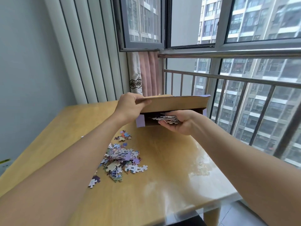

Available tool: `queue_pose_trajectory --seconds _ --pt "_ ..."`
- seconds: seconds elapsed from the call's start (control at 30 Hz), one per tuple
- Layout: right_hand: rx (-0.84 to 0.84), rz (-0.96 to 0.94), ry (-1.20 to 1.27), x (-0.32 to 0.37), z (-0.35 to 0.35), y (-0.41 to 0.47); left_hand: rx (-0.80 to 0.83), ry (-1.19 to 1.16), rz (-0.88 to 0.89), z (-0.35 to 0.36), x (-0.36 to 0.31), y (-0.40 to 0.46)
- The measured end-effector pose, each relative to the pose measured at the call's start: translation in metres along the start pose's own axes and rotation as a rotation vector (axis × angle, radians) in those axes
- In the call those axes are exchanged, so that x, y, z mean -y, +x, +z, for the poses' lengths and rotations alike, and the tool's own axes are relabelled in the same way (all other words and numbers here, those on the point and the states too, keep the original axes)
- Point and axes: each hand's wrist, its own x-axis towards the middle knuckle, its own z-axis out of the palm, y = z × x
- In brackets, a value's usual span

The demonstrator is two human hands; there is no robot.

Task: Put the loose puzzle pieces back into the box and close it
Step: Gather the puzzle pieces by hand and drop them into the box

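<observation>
Mid-frame, the left hand (128, 106) grips the box (172, 110) lid open; the right hand (177, 123) cups pieces (167, 119) at its mouth. Tilting could spill them onto the surface (162, 168), beside the pile (121, 159) lower centre.

Wooden table (171, 168); pink curtain (149, 74); metal railing (244, 79); open window (141, 23); apartment blocks (268, 111) outside.

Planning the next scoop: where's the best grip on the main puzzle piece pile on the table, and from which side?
Take the puzzle piece pile at its thick middle, where pieces overlap, coming from its bare right side over the open table with curled fingers raking leftward. The flat scattered edge pieces look harder to pinch; the right hand already cups a handful that way at the box.
</observation>
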Motion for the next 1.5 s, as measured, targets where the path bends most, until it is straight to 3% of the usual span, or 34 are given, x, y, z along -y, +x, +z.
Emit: queue_pose_trajectory --seconds 0.3,0.43,0.7,0.8,0.9,1.1,1.23,1.37,1.5 --pt "-0.284 -0.279 0.063 0.023 0.050 0.007 -0.005 -0.108 0.001 -0.009 -0.030 0.012" --pt "-0.331 -0.312 0.008 0.022 0.048 0.002 -0.014 -0.119 -0.006 -0.011 -0.033 0.011" --pt "-0.473 -0.496 -0.382 0.027 0.019 -0.006 -0.031 -0.164 -0.029 -0.010 -0.034 0.006" --pt "-0.526 -0.525 -0.711 0.027 0.006 0.001 -0.043 -0.168 -0.029 -0.010 -0.035 0.008" --pt "-0.475 -0.579 -0.971 0.030 -0.009 0.000 -0.043 -0.161 -0.030 -0.011 -0.035 0.007" --pt "-0.200 -0.937 -1.405 0.029 -0.022 -0.014 -0.077 -0.181 -0.027 -0.018 -0.034 0.009" --pt "-0.167 -1.184 -1.617 0.040 -0.023 -0.016 -0.120 -0.232 -0.036 -0.024 -0.032 0.013" --pt "-0.199 -1.286 -1.969 0.044 -0.011 -0.014 -0.166 -0.254 -0.037 -0.031 -0.035 0.016" --pt "-0.335 -1.647 -1.726 0.053 -0.007 -0.012 -0.289 -0.376 0.021 -0.039 -0.048 0.020"
